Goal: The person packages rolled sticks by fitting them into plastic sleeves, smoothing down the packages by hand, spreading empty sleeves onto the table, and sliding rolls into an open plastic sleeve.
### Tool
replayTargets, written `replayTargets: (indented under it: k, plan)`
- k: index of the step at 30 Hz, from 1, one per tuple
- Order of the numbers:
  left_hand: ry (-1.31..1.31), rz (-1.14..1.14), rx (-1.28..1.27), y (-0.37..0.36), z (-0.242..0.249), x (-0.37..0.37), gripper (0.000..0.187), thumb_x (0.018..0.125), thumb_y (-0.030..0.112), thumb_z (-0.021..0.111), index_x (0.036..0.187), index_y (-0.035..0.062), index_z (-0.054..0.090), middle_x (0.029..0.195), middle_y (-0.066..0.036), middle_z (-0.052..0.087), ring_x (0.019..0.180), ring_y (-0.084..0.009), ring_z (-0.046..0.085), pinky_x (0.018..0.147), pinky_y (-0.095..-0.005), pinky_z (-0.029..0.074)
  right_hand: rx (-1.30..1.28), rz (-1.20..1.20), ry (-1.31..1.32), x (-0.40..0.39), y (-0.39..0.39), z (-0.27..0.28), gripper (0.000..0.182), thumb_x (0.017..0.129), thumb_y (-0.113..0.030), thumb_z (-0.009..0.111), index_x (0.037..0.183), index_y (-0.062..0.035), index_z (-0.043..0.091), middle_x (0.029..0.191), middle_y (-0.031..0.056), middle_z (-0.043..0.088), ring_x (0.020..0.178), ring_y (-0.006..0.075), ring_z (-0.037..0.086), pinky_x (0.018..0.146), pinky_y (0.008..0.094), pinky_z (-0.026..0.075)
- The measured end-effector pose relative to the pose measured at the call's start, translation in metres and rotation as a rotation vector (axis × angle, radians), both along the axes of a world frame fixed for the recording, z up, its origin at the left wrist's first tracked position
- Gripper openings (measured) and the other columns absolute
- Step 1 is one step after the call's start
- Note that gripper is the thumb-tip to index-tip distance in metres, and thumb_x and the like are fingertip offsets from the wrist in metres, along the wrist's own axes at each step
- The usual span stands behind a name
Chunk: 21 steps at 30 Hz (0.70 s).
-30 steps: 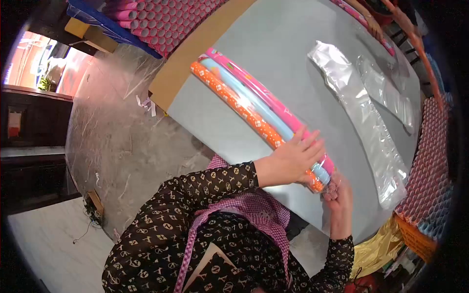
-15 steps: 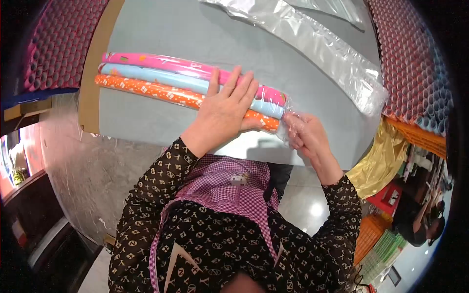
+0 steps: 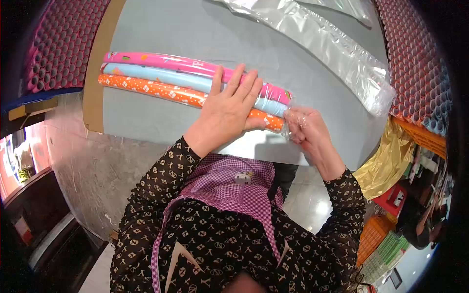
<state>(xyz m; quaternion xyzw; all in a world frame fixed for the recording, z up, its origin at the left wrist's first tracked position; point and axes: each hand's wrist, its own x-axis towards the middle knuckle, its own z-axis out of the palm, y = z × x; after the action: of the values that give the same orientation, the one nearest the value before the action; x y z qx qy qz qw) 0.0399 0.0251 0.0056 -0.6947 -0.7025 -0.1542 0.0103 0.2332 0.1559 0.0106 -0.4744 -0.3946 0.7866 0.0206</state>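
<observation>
Three patterned rolls lie side by side in a clear plastic sleeve (image 3: 287, 131) on the grey table: a pink roll (image 3: 146, 59), a light blue roll (image 3: 146, 73) and an orange dotted roll (image 3: 146, 87). Across them rests my left hand (image 3: 227, 107), flat with its fingers spread, pressing on the plastic. My right hand (image 3: 315, 131) is closed on the loose, crumpled end of the sleeve, just beyond the right ends of the rolls. Its fingertips are partly covered by the shiny film.
Long clear plastic sleeves (image 3: 337, 58) lie on the far right of the grey table (image 3: 185, 29). Stacked tube ends rise at the left (image 3: 68, 49) and right (image 3: 415, 63). Gold sheeting (image 3: 383, 158) hangs beside the table. Another person (image 3: 415, 229) is at the lower right.
The whole view has shifted slightly. My right fingers have drawn in closer around the sleeve end, and the film there looks more gathered. My left hand stays on the rolls.
</observation>
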Motion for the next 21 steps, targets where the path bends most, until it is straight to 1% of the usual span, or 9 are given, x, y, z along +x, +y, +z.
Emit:
replayTargets:
  k: [2, 4, 8, 11, 13, 14, 16, 19, 21]
  plan:
    - [-0.004, -0.004, 0.002, 0.000, -0.001, 0.000, 0.086, 0.072, 0.060, 0.060, 0.132, 0.0006, 0.048, 0.139, -0.012, 0.047, 0.133, -0.0326, 0.039, 0.110, -0.0580, 0.020, -0.008, 0.004, 0.019, 0.001, 0.000, -0.003, 0.017, 0.088, -0.016, 0.064, 0.077, -0.0044, 0.058, 0.054, -0.0017, 0.047, 0.037, 0.0063, 0.035, 0.037, 0.0232, 0.028]
    - [-0.020, 0.000, 0.017, 0.001, -0.002, 0.000, 0.084, 0.071, 0.058, 0.065, 0.129, 0.0000, 0.051, 0.137, -0.014, 0.048, 0.135, -0.0330, 0.036, 0.111, -0.0580, 0.019, -0.021, -0.027, 0.015, 0.000, 0.000, -0.004, 0.018, 0.089, -0.016, 0.064, 0.077, -0.0047, 0.058, 0.053, -0.0022, 0.047, 0.037, 0.0063, 0.035, 0.036, 0.0234, 0.027]
    - [-0.014, -0.008, 0.011, 0.000, -0.002, -0.001, 0.084, 0.071, 0.058, 0.065, 0.129, 0.0003, 0.051, 0.137, -0.013, 0.048, 0.134, -0.0329, 0.037, 0.111, -0.0584, 0.019, -0.014, -0.019, 0.014, 0.001, -0.002, -0.001, 0.018, 0.089, -0.018, 0.065, 0.080, -0.0033, 0.060, 0.052, -0.0021, 0.046, 0.037, 0.0062, 0.035, 0.036, 0.0234, 0.027]
    - [0.002, -0.005, 0.030, 0.000, -0.004, -0.002, 0.083, 0.071, 0.059, 0.063, 0.129, 0.0009, 0.052, 0.137, -0.013, 0.049, 0.134, -0.0328, 0.038, 0.110, -0.0590, 0.019, 0.043, -0.016, -0.023, 0.004, -0.004, 0.007, 0.018, 0.089, -0.019, 0.065, 0.085, -0.0009, 0.062, 0.052, -0.0024, 0.044, 0.037, 0.0060, 0.034, 0.036, 0.0233, 0.027]
    - [0.014, 0.000, 0.029, 0.000, -0.005, -0.001, 0.083, 0.071, 0.060, 0.062, 0.129, 0.0015, 0.052, 0.136, -0.013, 0.050, 0.133, -0.0328, 0.039, 0.110, -0.0597, 0.019, 0.085, 0.043, -0.116, 0.009, -0.002, 0.010, 0.021, 0.089, -0.019, 0.065, 0.093, 0.0014, 0.065, 0.053, -0.0023, 0.045, 0.038, 0.0055, 0.033, 0.036, 0.0231, 0.026]
    - [0.014, -0.001, 0.029, 0.000, -0.005, -0.001, 0.083, 0.071, 0.060, 0.062, 0.129, 0.0015, 0.052, 0.136, -0.013, 0.050, 0.133, -0.0328, 0.039, 0.110, -0.0597, 0.019, 0.085, 0.042, -0.117, 0.012, -0.002, 0.012, 0.021, 0.089, -0.019, 0.065, 0.093, 0.0014, 0.065, 0.053, -0.0023, 0.045, 0.038, 0.0055, 0.033, 0.036, 0.0231, 0.026]
    - [0.028, 0.003, 0.040, 0.000, -0.006, -0.001, 0.083, 0.071, 0.060, 0.061, 0.130, 0.0015, 0.051, 0.136, -0.013, 0.050, 0.132, -0.0329, 0.039, 0.110, -0.0596, 0.020, 0.091, 0.160, -0.153, 0.015, -0.001, 0.016, 0.023, 0.088, -0.019, 0.065, 0.096, 0.0022, 0.066, 0.053, -0.0019, 0.047, 0.038, 0.0048, 0.034, 0.035, 0.0227, 0.025]
    - [0.029, -0.001, 0.034, 0.000, -0.006, -0.002, 0.082, 0.073, 0.060, 0.061, 0.130, 0.0014, 0.051, 0.135, -0.013, 0.050, 0.133, -0.0331, 0.039, 0.109, -0.0607, 0.020, 0.104, 0.221, -0.156, 0.014, -0.002, 0.019, 0.023, 0.087, -0.018, 0.065, 0.096, 0.0021, 0.067, 0.054, -0.0022, 0.048, 0.038, 0.0045, 0.037, 0.036, 0.0218, 0.026]
    - [0.030, 0.001, 0.023, 0.001, -0.005, 0.000, 0.081, 0.074, 0.060, 0.060, 0.130, 0.0013, 0.051, 0.136, -0.014, 0.050, 0.133, -0.0334, 0.039, 0.109, -0.0613, 0.020, 0.142, 0.264, -0.170, 0.011, -0.003, 0.030, 0.021, 0.086, -0.017, 0.065, 0.094, 0.0016, 0.067, 0.054, -0.0026, 0.048, 0.039, 0.0045, 0.038, 0.036, 0.0214, 0.027]
